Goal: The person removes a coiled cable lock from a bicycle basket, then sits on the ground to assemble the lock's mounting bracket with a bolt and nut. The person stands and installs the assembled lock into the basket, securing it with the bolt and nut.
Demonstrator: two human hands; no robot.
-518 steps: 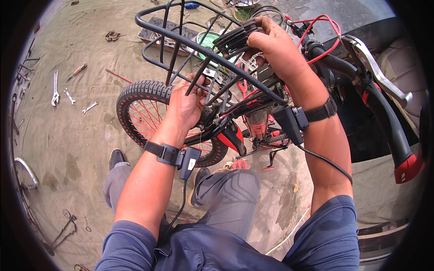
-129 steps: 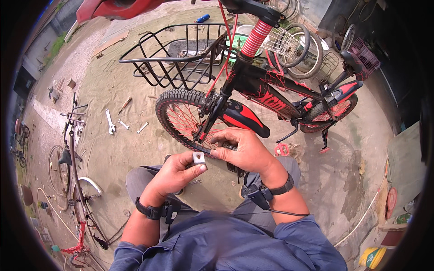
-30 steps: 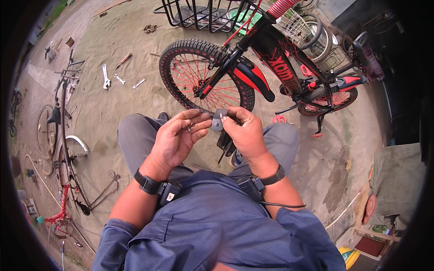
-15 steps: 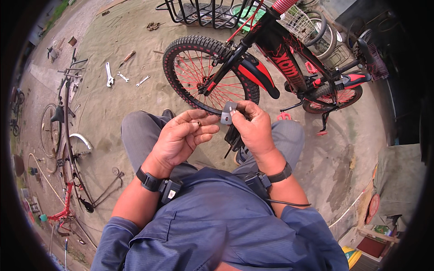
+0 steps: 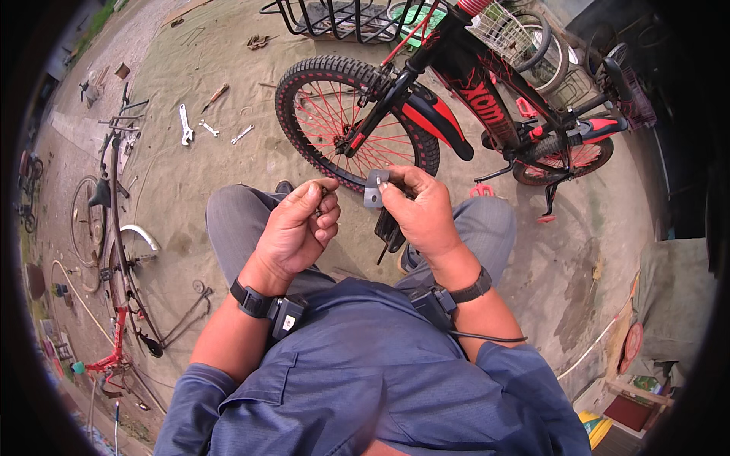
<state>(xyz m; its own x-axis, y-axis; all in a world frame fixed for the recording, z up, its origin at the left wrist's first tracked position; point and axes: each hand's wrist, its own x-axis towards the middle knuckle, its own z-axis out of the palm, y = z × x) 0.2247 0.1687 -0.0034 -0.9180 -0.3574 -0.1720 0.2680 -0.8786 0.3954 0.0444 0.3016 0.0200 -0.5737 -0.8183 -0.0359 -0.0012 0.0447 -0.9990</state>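
Observation:
My right hand pinches a small grey metal bracket between thumb and fingers; a hole shows in its lower part. Just left of it, my left hand is closed, thumb against the forefinger, with a tiny dark metal piece partly showing among the curled fingers. Its exact kind is too small to make out. The two hands are apart, held above my knees. Below my right hand is a black part with a thin rod, mostly hidden.
Ahead stands a black and red bicycle, its front wheel close to my hands. An adjustable wrench, two smaller spanners and a screwdriver lie on the ground cloth. Bicycle frames and parts lie at left; a black wire basket is ahead.
My left fingers have curled in from a loose, half-open palm and closed around the tiny piece. The bracket in my right hand has shifted slightly left.

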